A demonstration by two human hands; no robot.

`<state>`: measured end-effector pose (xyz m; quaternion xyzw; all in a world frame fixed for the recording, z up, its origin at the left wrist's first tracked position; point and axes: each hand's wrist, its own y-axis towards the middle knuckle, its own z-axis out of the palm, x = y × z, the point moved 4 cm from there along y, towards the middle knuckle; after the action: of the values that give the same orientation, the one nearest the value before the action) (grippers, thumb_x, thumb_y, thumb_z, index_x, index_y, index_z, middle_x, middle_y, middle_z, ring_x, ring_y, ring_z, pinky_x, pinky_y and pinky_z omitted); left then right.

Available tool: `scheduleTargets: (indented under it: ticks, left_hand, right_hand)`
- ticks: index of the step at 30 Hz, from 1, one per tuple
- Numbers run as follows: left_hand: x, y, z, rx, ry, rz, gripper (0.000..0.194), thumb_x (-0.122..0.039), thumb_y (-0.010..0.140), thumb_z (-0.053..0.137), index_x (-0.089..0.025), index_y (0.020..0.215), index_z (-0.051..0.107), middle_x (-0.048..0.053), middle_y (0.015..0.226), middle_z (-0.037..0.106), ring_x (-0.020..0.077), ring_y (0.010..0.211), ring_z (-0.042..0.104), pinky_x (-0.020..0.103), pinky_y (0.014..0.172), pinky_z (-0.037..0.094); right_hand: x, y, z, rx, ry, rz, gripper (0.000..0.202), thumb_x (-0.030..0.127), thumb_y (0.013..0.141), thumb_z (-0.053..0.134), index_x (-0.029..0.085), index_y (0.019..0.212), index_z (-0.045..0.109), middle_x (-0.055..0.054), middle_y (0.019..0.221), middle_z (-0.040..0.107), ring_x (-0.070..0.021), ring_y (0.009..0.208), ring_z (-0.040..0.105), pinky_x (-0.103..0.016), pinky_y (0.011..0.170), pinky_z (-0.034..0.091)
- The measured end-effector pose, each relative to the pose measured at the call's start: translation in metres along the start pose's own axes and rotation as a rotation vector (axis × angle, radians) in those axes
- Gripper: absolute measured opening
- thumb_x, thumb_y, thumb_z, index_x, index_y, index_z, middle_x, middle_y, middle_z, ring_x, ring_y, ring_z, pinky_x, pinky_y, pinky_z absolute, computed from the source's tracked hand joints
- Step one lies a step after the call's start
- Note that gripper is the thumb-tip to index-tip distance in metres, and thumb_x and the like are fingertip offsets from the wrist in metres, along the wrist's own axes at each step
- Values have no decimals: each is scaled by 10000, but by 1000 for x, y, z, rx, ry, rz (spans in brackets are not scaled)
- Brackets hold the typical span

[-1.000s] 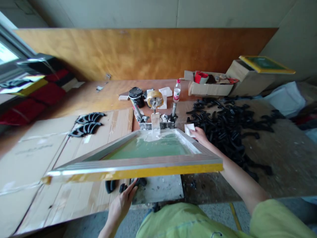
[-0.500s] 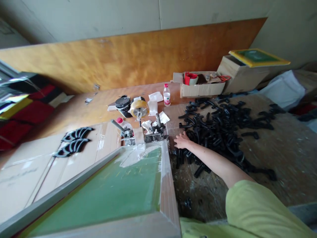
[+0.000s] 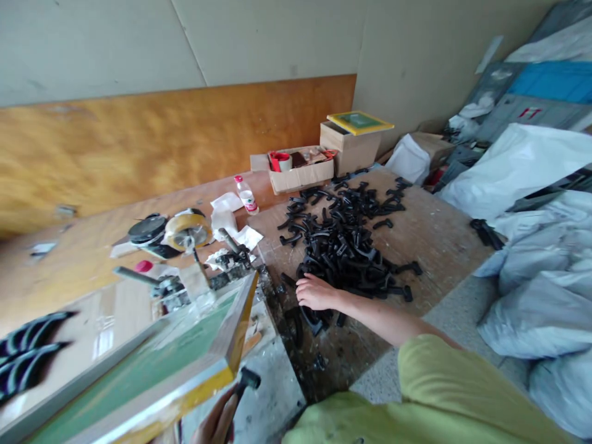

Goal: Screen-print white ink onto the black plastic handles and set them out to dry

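Note:
My right hand (image 3: 317,292) reaches onto the near left edge of a pile of black curved plastic parts (image 3: 342,246); its fingers are bent over a part, and what they grip is hidden. At the bottom, my left hand (image 3: 217,418) is closed around a black part (image 3: 250,378), whose end sticks out past the fingers. Just above the left hand, a wood-framed green screen (image 3: 152,370) is tilted up, its near edge raised off the pale base below. Metal clamps (image 3: 171,290) stand at the screen's far end.
Behind the clamps are a black tub (image 3: 148,231), a tape roll (image 3: 189,231) and a bottle (image 3: 246,196). An open cardboard box (image 3: 303,176) stands at the back. White sacks (image 3: 541,314) fill the right side. Black fan-shaped pieces (image 3: 32,345) lie at left.
The view has turned right. The screen frame is now lifted at its near edge, and my left hand has come into view with a black part. My right hand is lower on the pile.

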<state>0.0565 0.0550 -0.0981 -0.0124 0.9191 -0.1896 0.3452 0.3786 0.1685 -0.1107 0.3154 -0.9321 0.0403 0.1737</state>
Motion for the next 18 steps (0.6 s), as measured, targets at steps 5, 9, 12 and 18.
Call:
scheduleTargets:
  ticks: [5,9,12,18]
  left_hand:
    - [-75,21,34,193,-178,170,638,-589,894,373,-158,1320,570,17,653,651,173,595,601,288,584,497]
    - [-121,33,45,210,-117,268,585,-513,904,406,-210,1398,488,99,1140,690,166,766,657,286,668,527]
    - [-118,25,47,199,-92,319,518,-476,907,416,-200,1320,563,108,1229,658,176,851,660,299,745,538]
    - [-58,-7,31,179,-216,185,506,-526,901,413,-195,1221,622,93,1103,710,182,840,678,284,662,546]
  right_hand:
    - [-29,-69,-64,-341,95,418,205,217,921,510,229,940,714,-39,996,706,-175,978,592,-316,922,410]
    - [-58,-110,-80,-389,-73,746,234,157,911,470,201,993,686,-74,1005,682,-198,970,592,-306,878,421]
    - [-67,-120,-71,-307,-261,861,276,78,864,462,153,1049,652,-133,1021,665,-246,1006,572,-338,861,405]
    - [-63,-123,-60,-350,-281,871,329,75,859,453,149,1133,620,-138,1048,657,-269,1023,570,-384,872,389]
